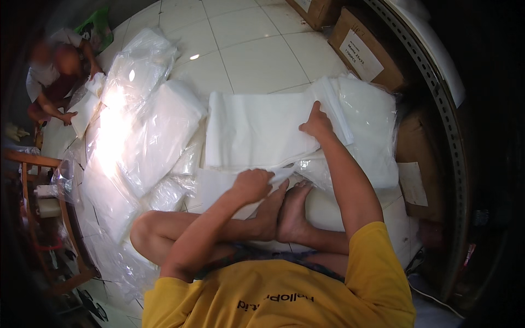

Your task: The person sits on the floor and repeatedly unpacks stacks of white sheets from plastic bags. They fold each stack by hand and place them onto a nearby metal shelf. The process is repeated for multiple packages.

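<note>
- The left hand (252,186), in the head view, is closed, its fingers pinching the edge of a white sheet (216,185) just in front of the person's bare feet (292,213).
- The right hand (317,121) rests farther forward, its index finger stretched out and its thumb spread away from it, on the right part of a flat white stack (257,128).
- That stack lies in front of the crossed legs, just beyond the sheet, with a pale folded strip (334,109) along its right end.
- To my eye, clear-wrapped white packs crowd both sides: a heap (169,117) on the left, a pack (372,131) on the right.
- Beneath them runs a tiled floor (251,65); cardboard boxes (342,52) stand at the right.
- Over at far left, a co-worker (46,71) holds a pale sheet (85,113).
</note>
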Demonstrator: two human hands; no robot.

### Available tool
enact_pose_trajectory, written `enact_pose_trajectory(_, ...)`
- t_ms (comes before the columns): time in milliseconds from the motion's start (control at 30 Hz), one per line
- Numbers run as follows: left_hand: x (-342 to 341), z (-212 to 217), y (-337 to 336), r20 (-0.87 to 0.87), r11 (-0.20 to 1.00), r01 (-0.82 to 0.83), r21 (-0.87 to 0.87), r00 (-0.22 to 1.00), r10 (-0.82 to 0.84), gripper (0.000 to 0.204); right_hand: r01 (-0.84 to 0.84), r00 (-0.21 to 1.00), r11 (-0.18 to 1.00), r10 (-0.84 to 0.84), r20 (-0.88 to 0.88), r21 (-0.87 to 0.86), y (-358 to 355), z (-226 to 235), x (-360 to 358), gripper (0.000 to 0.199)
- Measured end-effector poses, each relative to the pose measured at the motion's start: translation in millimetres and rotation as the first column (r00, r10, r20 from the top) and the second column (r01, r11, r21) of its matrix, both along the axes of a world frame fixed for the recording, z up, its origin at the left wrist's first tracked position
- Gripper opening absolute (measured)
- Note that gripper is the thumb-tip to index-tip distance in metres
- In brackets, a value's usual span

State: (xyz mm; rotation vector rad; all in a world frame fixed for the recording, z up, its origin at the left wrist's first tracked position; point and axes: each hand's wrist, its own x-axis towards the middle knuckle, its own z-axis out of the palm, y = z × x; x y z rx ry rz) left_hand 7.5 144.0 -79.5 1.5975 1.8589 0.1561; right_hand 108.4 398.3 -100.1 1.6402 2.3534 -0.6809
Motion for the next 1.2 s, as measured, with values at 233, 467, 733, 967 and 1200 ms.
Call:
enact_pose_trajectory(233, -127.2, 81.6, 79.5, 0.150, 0.993, -0.094, 0.078, 0.985, 0.081, 0.046, -0.011, 0.997, 1.000, 0.011, -0.083, -0.001, 6.4, -11.5, 6.7, 0.099)
enact_pose_trajectory(467, -137.9, 21.0, 193.0, 0.167, 0.993, -0.107, 0.058, 0.981, 0.096, 0.056, 0.005, 0.982, 1.000, -0.009, -0.186, -0.022, 14.3, -17.9, 15.1, 0.082)
enact_pose_trajectory(733, -107.4, -84.0, 211.9, -0.131, 0.972, -0.162, 0.171, 0.974, 0.185, 0.064, 0.012, 0.983, 0.996, -0.027, -0.180, -0.083, 14.7, -8.1, 16.1, 0.085)
enact_pose_trajectory(967, -88.6, -63.4, 204.8, -0.411, 0.871, 0.198, 0.449, 0.912, 0.005, 0.057, 0.010, 0.976, 0.997, -0.027, -0.214, -0.079, 14.3, -12.6, 16.0, 0.079)
enact_pose_trajectory(1200, -29.9, -86.7, 206.8, 0.088, 0.921, -0.386, 0.051, 0.920, 0.381, 0.065, -0.012, 0.968, 1.000, 0.006, -0.250, -0.021, 14.8, -16.6, 15.1, 0.074)
